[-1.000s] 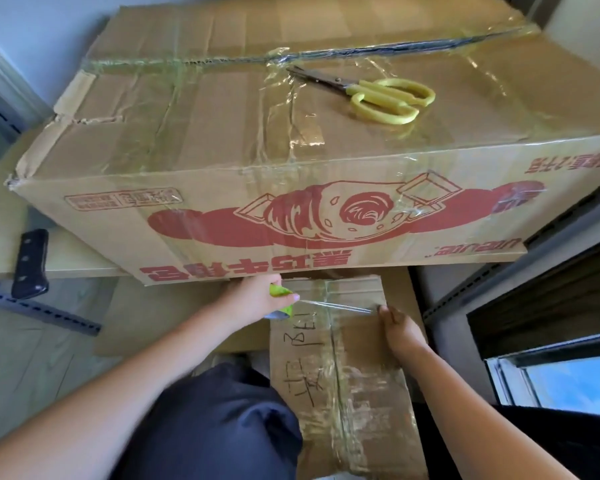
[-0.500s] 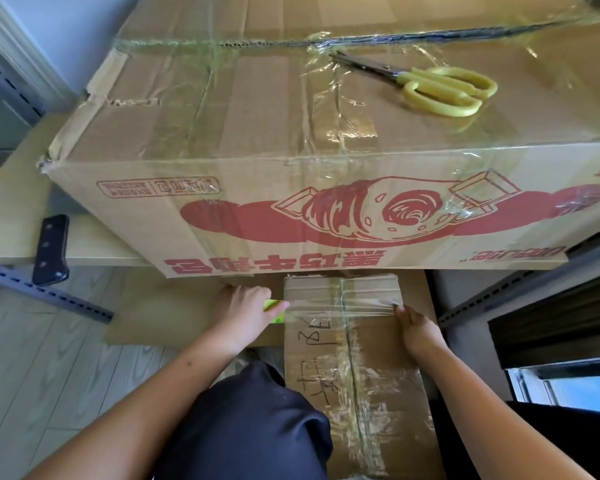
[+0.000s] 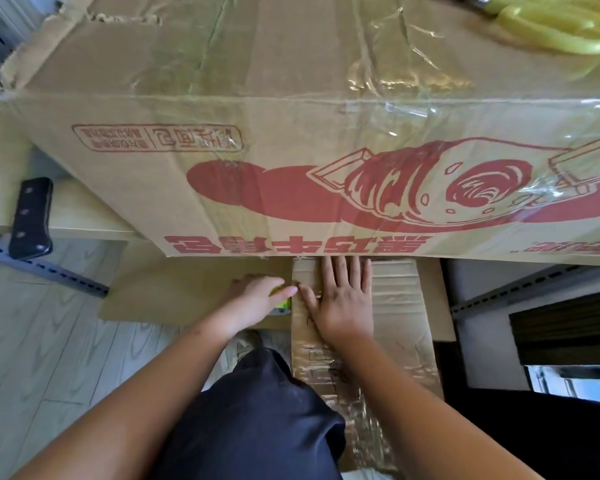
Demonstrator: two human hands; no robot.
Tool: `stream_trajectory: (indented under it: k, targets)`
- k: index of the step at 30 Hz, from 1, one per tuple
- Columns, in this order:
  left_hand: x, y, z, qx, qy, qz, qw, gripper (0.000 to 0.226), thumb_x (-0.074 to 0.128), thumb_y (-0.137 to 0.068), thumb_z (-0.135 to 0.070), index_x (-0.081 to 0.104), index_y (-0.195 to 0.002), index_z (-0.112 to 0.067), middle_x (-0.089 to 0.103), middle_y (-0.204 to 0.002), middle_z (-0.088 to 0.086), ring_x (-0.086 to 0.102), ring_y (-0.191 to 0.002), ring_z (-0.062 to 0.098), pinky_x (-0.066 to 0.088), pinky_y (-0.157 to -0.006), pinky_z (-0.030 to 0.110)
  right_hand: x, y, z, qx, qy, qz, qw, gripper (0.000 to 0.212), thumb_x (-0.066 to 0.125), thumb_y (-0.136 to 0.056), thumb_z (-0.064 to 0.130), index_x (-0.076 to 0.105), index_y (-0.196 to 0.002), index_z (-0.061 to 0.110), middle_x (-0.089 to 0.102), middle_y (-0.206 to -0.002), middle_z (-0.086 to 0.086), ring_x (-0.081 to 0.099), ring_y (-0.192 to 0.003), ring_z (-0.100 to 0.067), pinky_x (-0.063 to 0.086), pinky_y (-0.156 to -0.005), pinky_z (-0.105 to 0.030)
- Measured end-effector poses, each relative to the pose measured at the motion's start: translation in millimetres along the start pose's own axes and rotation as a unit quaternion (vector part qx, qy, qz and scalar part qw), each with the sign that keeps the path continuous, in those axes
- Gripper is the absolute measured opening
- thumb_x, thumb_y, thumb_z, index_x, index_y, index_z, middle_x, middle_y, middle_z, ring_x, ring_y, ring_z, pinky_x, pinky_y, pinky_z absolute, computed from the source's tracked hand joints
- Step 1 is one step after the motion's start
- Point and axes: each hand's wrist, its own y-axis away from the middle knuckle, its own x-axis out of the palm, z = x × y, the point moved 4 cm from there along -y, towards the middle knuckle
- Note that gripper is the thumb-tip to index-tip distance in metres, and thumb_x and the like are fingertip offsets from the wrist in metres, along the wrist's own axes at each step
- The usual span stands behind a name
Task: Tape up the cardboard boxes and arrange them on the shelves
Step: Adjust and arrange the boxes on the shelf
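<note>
Now the right hand [image 3: 343,299] has moved across to lie flat, fingers straight, on the small box [image 3: 395,306] under the big box [image 3: 291,168]; left hand [image 3: 257,299] grips the green tape roll [image 3: 282,299] beside it.

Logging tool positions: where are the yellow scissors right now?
In the head view, the yellow scissors lie at the top right, on top of the large printed cardboard box, cut off by the frame edge.

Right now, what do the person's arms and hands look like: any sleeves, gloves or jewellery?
Both forearms are bare, with no sleeve in view. The left hand and right hand wear no gloves, and no rings, watch or bracelet show. Dark navy clothing covers the lap.
</note>
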Motion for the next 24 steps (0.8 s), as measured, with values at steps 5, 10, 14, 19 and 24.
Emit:
stream_trajectory:
  k: [5,10,14,19,24]
  targets:
    - [-6,13,-6,-0.011,-0.042,0.006,0.999,0.051,0.027,-0.101,-0.054,0.048,-0.132,-0.020,0.036,-0.147,0.011,0.029,-0.140,0.032,0.027,-0.105,0.038,1,-1,-3,0.004,0.026,0.046,0.999,0.083,0.011,-0.094,0.070,0.019,-0.155,0.014,0.023,-0.160,-0.015,0.011,-0.149,-0.036,-0.006,-0.120,-0.052]
    - [-20,43,-13,-0.077,-0.020,0.017,0.997,0.082,0.030,-0.098,-0.061,-0.010,-0.156,-0.018,-0.012,-0.164,0.006,-0.006,-0.151,0.029,0.004,-0.122,0.044,-29,9,0,-0.006,0.011,0.072,0.997,0.083,0.005,-0.093,0.068,-0.003,-0.157,0.015,-0.004,-0.164,-0.008,-0.011,-0.151,-0.027,-0.009,-0.121,-0.046]
    - [-48,83,-41,-0.077,-0.017,0.038,0.996,0.077,0.034,-0.101,-0.050,-0.009,-0.156,-0.017,-0.008,-0.164,0.009,0.005,-0.151,0.028,0.014,-0.122,0.042,-91,54,5,-0.043,-0.095,-0.021,0.994,0.059,0.024,-0.092,0.041,0.054,-0.137,0.016,0.050,-0.145,-0.005,0.045,-0.135,-0.024,0.045,-0.103,-0.036]
    - [-83,138,-95,-0.001,-0.050,0.028,0.998,0.058,0.034,-0.102,-0.047,0.035,-0.149,-0.013,0.042,-0.151,0.011,0.049,-0.129,0.028,0.038,-0.104,0.035,-254,132,31,-0.173,-0.157,-0.388,0.892,0.019,0.047,-0.082,0.019,0.065,-0.075,0.019,0.062,-0.071,0.008,0.056,-0.064,-0.011,0.041,-0.047,-0.024]
    - [-106,170,-118,0.052,-0.004,-0.049,0.997,0.043,0.042,-0.093,-0.043,0.053,-0.078,-0.004,0.049,-0.080,0.021,0.057,-0.100,0.035,0.043,-0.072,0.037,-382,96,6,-0.021,-0.154,-0.422,0.893,0.018,0.052,-0.092,0.016,0.066,-0.104,0.016,0.061,-0.099,-0.002,0.058,-0.088,-0.024,0.050,-0.058,-0.033]
